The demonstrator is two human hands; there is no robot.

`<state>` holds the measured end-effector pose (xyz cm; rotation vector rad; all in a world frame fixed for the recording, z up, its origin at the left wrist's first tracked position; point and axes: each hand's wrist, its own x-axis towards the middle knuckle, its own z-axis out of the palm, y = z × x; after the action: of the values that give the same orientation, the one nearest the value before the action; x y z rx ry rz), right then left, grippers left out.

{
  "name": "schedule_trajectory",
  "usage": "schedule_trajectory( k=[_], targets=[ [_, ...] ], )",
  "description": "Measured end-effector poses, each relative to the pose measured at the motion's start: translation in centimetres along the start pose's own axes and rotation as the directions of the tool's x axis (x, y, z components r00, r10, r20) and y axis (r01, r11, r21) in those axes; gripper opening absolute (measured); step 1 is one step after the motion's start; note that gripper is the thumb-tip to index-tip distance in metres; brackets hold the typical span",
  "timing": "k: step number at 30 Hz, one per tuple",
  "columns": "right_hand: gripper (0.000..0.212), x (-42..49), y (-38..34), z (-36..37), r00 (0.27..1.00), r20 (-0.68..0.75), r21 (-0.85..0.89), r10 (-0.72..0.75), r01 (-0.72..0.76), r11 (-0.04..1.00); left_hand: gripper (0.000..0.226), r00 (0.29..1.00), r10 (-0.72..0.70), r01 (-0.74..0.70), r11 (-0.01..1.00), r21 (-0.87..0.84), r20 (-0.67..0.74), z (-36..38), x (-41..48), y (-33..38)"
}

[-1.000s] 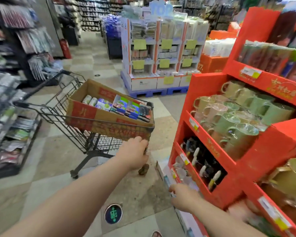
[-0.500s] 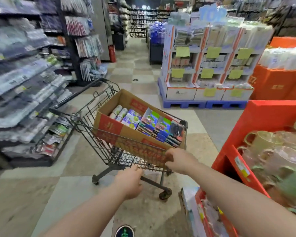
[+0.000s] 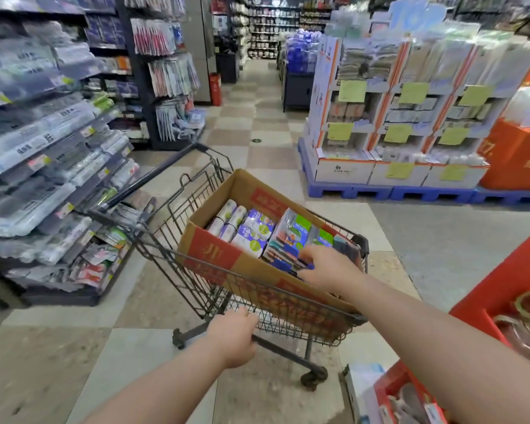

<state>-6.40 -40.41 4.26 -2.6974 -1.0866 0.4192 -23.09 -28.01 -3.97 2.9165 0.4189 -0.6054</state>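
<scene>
Right grip [image 3: 331, 267] inside box [image 3: 214, 252], fingers [image 3: 311, 255] on upright packets [image 3: 291, 237] just ahead; pinch or mere touch, cannot tell. Left grip [image 3: 233, 338] clasps cart [image 3: 166, 237] rim, farther off.

Single view, taken from head height through a wide-angle lens, faced forward and down along the aisle floor [image 3: 266, 117]. The shopping cart [image 3: 169, 240] is framed close at centre; left hand [image 3: 233, 338] and right hand [image 3: 331, 267] are seen nearest, forearms cut by the bottom edge. Shelving [image 3: 43, 148] is bent at left.
</scene>
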Motion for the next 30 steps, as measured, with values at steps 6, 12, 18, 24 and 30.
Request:
schedule_trajectory(
  k=[6, 12, 18, 24, 30],
  targets=[
    [0.043, 5.0, -0.8, 2.8, 0.99, 0.078, -0.013, 0.114, -0.113, 0.994, 0.04, 0.991, 0.083, -0.079, 0.996, 0.048, -0.103, -5.1, 6.2, -5.4],
    [0.045, 8.5, -0.9, 5.1, 0.968, 0.128, 0.031, 0.216, -0.222, 0.975, 0.041, 0.972, 0.179, -0.168, 0.982, 0.084, -0.152, -9.3, 12.0, -9.2],
    [0.045, 11.7, 0.2, 6.2, 0.941, 0.18, 0.034, 0.286, -0.297, 0.954, 0.041, 0.955, 0.225, -0.217, 0.974, 0.059, -0.195, -13.6, 17.4, -10.8],
    [0.04, 18.0, 2.0, 6.9, 0.924, 0.272, 0.05, 0.27, -0.294, 0.955, 0.044, 0.975, 0.151, -0.147, 0.988, 0.037, -0.164, -15.0, 23.0, -13.3],
    [0.033, 26.3, 2.5, 7.6, 0.927, 0.345, 0.052, 0.148, -0.176, 0.983, 0.052, 0.998, 0.018, -0.018, 1.0, 0.001, -0.055, -13.6, 28.1, -15.9]
  ],
)
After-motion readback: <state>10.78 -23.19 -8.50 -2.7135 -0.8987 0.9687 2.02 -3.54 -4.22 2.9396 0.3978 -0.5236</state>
